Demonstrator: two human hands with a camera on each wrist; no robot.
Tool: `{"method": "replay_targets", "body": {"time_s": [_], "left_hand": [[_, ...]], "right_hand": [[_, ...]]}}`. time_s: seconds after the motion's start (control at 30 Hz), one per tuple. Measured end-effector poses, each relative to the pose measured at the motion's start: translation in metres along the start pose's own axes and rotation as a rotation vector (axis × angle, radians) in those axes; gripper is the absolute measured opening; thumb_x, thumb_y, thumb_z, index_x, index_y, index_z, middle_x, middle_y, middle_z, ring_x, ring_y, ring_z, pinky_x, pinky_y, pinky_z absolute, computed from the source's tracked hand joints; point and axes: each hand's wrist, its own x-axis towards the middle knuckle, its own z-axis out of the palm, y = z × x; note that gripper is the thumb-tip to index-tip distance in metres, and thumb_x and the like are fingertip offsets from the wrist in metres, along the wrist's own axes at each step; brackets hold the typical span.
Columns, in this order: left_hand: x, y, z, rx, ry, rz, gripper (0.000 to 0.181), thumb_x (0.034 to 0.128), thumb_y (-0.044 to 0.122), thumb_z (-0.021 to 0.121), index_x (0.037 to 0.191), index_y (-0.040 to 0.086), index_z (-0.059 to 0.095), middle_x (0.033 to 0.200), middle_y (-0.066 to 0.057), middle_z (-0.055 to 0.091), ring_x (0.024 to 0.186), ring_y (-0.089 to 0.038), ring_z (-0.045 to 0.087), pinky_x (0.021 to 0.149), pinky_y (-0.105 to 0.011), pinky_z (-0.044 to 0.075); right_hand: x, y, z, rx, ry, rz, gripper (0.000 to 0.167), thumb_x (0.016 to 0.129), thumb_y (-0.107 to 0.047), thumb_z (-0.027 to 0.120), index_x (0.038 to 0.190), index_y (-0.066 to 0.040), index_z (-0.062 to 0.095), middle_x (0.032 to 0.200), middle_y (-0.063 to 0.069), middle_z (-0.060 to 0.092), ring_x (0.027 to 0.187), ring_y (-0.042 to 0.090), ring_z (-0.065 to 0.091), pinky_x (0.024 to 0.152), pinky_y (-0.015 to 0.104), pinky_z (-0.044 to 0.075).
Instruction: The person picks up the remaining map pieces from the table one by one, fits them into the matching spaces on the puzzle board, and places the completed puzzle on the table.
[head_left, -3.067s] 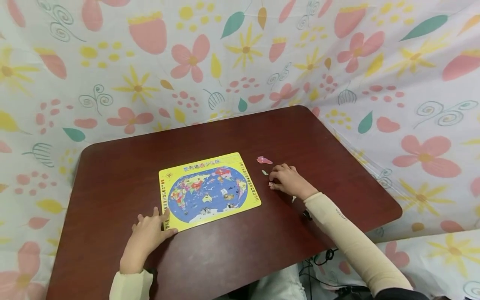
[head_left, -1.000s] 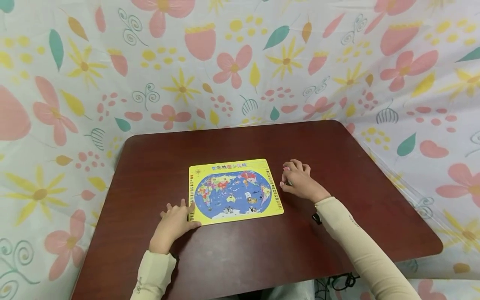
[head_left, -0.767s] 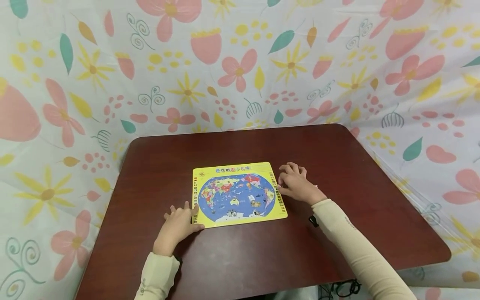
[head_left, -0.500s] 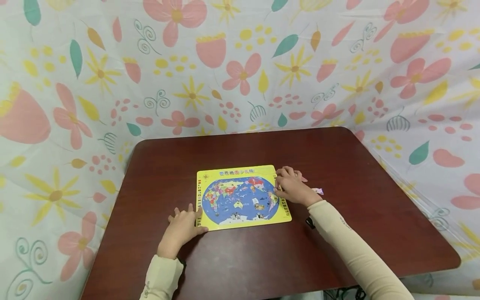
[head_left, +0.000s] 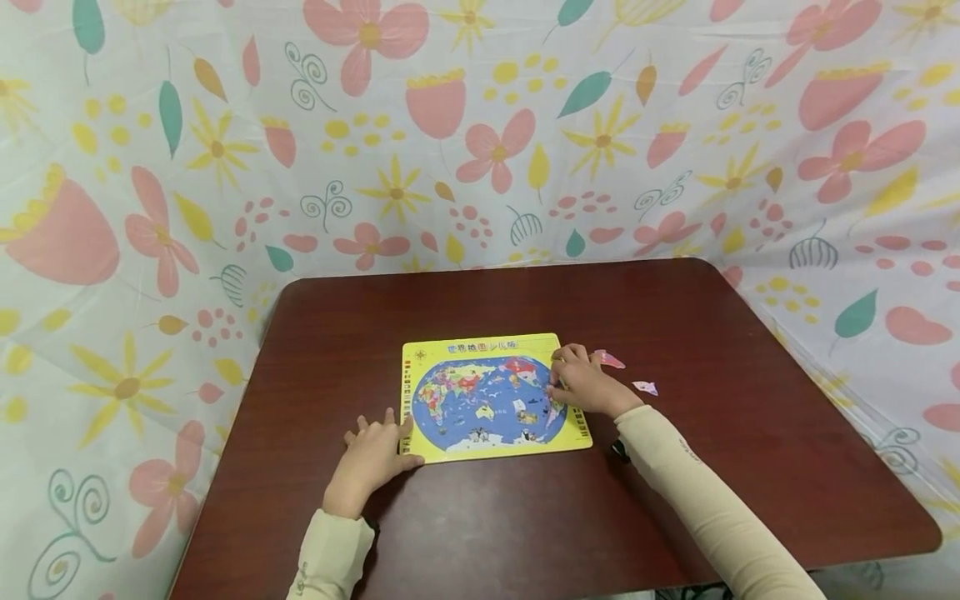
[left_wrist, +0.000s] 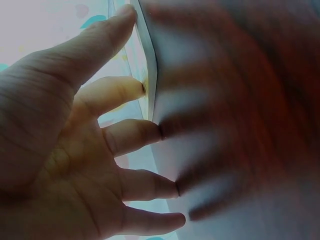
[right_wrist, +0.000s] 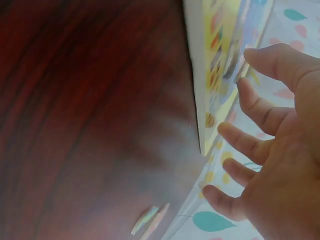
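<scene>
A yellow-bordered world map puzzle board (head_left: 498, 450) lies flat on the table. My left hand (head_left: 371, 460) rests at its lower left corner with fingers spread, the thumb along the front edge; in the left wrist view the left hand (left_wrist: 65, 150) touches the board's side (left_wrist: 150, 65). Over the board's right part, my right hand (head_left: 587, 382) bends its thumb and index finger together at the map. A small puzzle piece seems pinched there, mostly hidden by the fingers. In the right wrist view, the right hand's (right_wrist: 285, 165) other fingers are loosely bent.
A pink puzzle piece (head_left: 609, 358) and a smaller white-and-pink piece (head_left: 645, 387) lie on the brown table (head_left: 480, 525), right of the board. Floral cloth (head_left: 480, 167) hangs behind the table and at its sides.
My right hand has moved left from the loose pieces onto the board's right part, uncovering two pieces. A small green piece seen earlier beside it is out of sight. The left hand stays at the corner.
</scene>
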Motion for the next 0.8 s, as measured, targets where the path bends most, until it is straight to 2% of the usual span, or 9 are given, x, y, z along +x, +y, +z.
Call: {"method": "replay_targets", "body": {"time_s": [0.47,0.8], "left_hand": [[-0.0007,0.0001,-0.0016,-0.022,-0.002,-0.004,0.070,0.0854,0.036,0.082,0.143,0.005,0.058,0.147,-0.037,0.042,0.125,-0.075,0.030,0.094,-0.082,0.029],[-0.0005,0.0000,-0.0014,-0.015,-0.001,-0.006,0.070,0.0849,0.036,0.082,0.142,0.004,0.058,0.146,-0.037,0.043,0.124,-0.075,0.032,0.092,-0.083,0.030]], "right_hand": [[0.0043,-0.0012,-0.0008,0.009,-0.064,0.054,0.019,0.092,-0.023,0.075,0.078,-0.017,0.064,0.140,0.025,0.048,0.134,0.049,0.031,0.102,0.075,0.023],[0.0035,-0.0020,-0.0013,0.022,-0.045,0.056,0.018,0.092,-0.020,0.075,0.079,-0.017,0.063,0.139,0.024,0.050,0.131,0.049,0.036,0.100,0.073,0.026]]}}
